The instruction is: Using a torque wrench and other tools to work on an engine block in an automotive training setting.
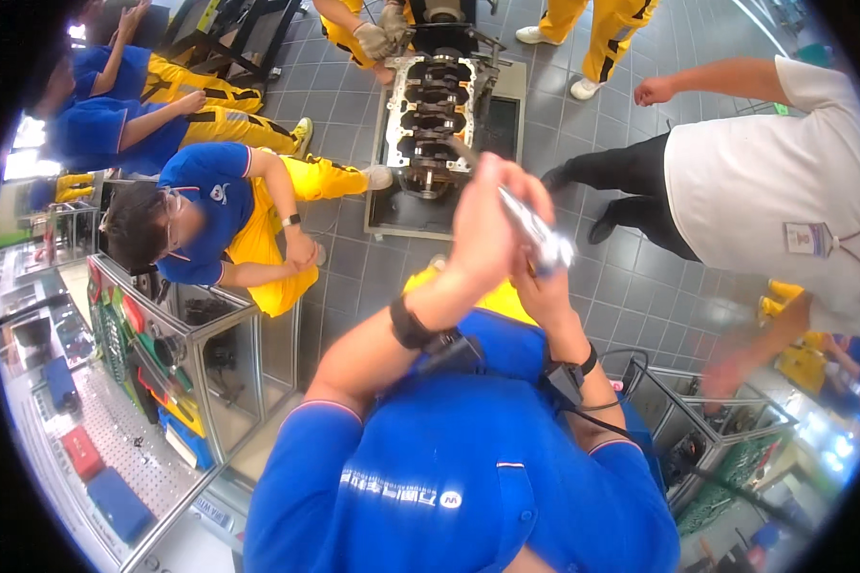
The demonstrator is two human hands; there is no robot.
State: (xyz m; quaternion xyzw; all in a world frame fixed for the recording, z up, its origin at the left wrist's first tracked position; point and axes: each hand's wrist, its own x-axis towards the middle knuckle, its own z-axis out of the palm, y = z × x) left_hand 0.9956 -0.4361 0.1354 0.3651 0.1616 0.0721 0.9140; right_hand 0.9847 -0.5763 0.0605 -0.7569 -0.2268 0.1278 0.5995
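Note:
My left hand [492, 220] is raised in front of my chest, its fingers wrapped round a shiny chrome tool [535, 229]. The tool looks like a ratchet or wrench, but motion blur hides its exact kind. Its bright end tilts toward my lower right. Just under that end, my right hand [545, 296] is closed against the tool, with its fingers partly hidden. Beyond my hands, an engine block [394, 129] lies with its crankshaft [438, 110] exposed. Neither hand touches the block.
A drip tray [382, 218] lies under the engine. Another person's gloved hand [373, 40] is at its far left. A seated person in blue [225, 205] is to my left, near a tool cart [201, 329]. A person in a white shirt [736, 172] stands at right, near another cart [726, 420].

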